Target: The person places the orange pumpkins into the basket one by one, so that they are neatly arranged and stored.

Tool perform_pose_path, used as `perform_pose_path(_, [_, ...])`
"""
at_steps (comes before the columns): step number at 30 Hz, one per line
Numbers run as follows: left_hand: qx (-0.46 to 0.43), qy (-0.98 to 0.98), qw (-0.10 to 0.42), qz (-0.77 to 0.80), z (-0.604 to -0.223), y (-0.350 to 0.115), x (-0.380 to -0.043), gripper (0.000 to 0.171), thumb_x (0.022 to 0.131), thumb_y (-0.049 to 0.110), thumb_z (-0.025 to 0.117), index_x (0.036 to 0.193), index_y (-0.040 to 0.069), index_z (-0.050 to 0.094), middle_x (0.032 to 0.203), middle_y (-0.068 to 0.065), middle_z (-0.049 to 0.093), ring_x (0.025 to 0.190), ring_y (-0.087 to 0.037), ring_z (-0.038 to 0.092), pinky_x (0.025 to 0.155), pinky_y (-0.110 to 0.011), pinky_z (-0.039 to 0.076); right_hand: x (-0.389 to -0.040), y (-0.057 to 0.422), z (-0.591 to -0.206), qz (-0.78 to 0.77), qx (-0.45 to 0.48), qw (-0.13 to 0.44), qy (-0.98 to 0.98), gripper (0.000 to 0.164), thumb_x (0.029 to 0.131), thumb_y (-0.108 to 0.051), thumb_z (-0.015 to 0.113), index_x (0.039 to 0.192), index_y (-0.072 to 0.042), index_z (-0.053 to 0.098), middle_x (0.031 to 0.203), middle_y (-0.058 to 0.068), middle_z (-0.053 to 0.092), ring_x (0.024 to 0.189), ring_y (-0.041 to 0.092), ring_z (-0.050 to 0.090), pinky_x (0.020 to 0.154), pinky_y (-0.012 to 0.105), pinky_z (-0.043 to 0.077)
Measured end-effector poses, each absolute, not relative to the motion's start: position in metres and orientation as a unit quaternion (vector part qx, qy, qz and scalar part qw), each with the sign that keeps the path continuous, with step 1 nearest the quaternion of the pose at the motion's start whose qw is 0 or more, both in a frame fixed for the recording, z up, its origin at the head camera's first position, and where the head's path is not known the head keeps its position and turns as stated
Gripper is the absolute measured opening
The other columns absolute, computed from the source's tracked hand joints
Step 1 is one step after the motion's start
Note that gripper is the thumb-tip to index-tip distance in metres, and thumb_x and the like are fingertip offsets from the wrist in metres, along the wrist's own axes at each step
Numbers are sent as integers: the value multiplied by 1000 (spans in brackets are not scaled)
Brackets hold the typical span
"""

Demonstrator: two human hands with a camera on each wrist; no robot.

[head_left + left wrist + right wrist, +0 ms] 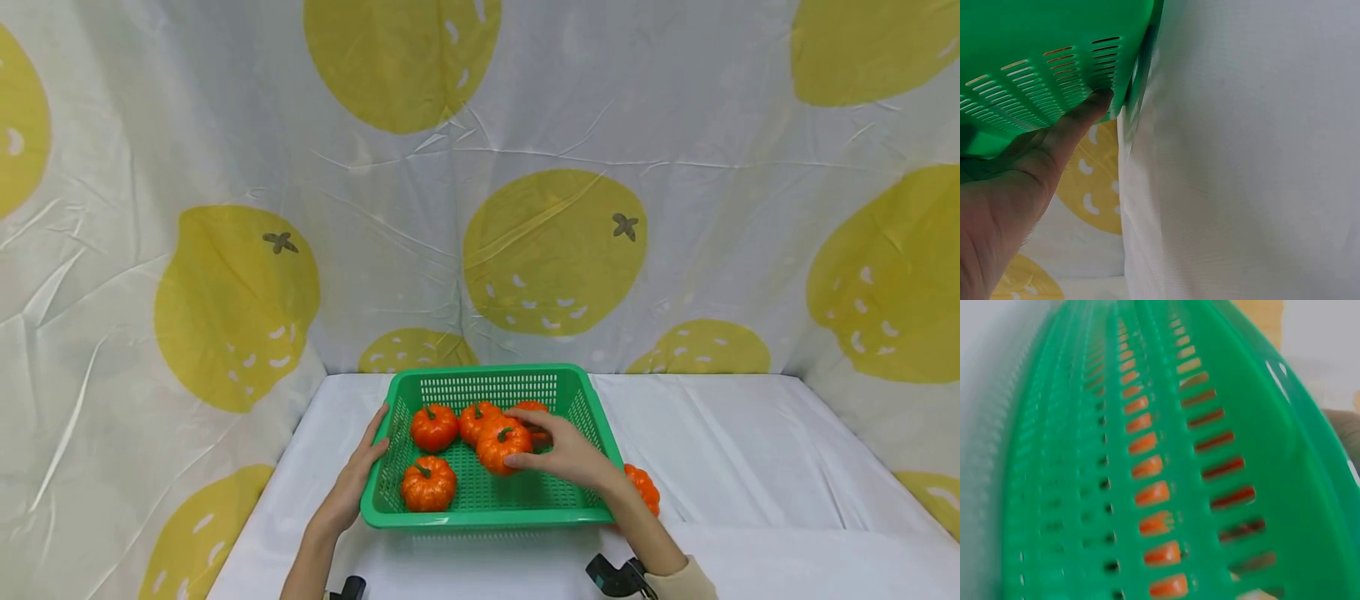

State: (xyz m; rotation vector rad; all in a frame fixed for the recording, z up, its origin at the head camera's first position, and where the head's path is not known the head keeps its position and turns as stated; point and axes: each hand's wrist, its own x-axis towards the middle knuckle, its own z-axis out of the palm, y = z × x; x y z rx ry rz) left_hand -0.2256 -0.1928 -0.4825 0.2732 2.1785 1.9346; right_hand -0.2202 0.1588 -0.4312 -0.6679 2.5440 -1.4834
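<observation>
A green slotted plastic basket (pixel 491 519) stands on the white cloth. In the head view my right hand (pixel 562 450) reaches into it, gripping a small orange pumpkin (pixel 498 454) between thumb and fingers. Beside the held pumpkin sits another pumpkin (pixel 476 417), and one more (pixel 534 406) is partly hidden behind my fingers. Two pumpkins lie along the left side, a rear one (pixel 434 429) and a front one (pixel 429 486). My left hand (pixel 355 479) rests against the basket's left side, its thumb (pixel 1079 125) touching the slotted outer wall in the left wrist view.
Outside the basket, a further orange pumpkin (pixel 642 487) lies at its right, partly covered by my right forearm. White cloth (pixel 750 450) covers the table. Hanging cloth (pixel 390 250) with yellow fruit prints encloses the back and sides. The basket wall (pixel 1166 456) fills most of the right wrist view.
</observation>
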Motion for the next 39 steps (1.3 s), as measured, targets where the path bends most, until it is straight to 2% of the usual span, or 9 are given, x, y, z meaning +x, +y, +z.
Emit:
perform_pose_path(5, [93,739,107,659,-482,-193,-226,59,113,38,30,167,37,7,177,-6,-2,161,-42,-1,125,-69,6,-217,149,-433,-480,-214,82,847,70,90,-34,82,149,-8,55,140,15,64,121,29,63,102,52,52])
perform_pose_path(11, [91,742,106,655,-482,-193,-226,59,113,37,30,167,36,7,177,-6,-3,161,-41,-4,125,-68,3,-217,141,-438,-444,-212,110,863,68,88,-29,83,146,-5,57,145,17,60,128,35,58,107,59,47])
perform_pose_path(23, [94,741,107,656,-482,-193,-225,59,113,36,30,167,36,7,177,-5,-4,161,-41,-4,125,-69,3,-216,143,-443,-389,-214,137,886,65,88,-22,83,144,-1,56,142,19,62,126,37,60,107,61,46])
perform_pose_path(31, [89,743,106,655,-481,-192,-225,59,113,36,30,167,37,8,177,-5,-3,162,-40,-4,124,-69,2,-212,144,-440,-368,-186,159,897,65,90,-27,81,146,-6,55,143,19,61,127,40,60,106,63,45])
perform_pose_path(37, [90,743,107,655,-481,-193,-225,58,113,37,31,167,38,8,177,-5,-3,161,-40,-5,124,-69,1,-212,143,-440,-375,-167,179,894,64,90,-24,82,145,-5,56,144,19,60,130,40,56,108,64,43])
perform_pose_path(39, [90,741,107,657,-481,-193,-225,59,113,37,31,167,38,8,177,-5,-3,161,-40,-5,125,-68,2,-212,143,-440,-375,-166,181,894,64,89,-24,82,145,-5,57,139,17,63,125,38,59,105,62,46])
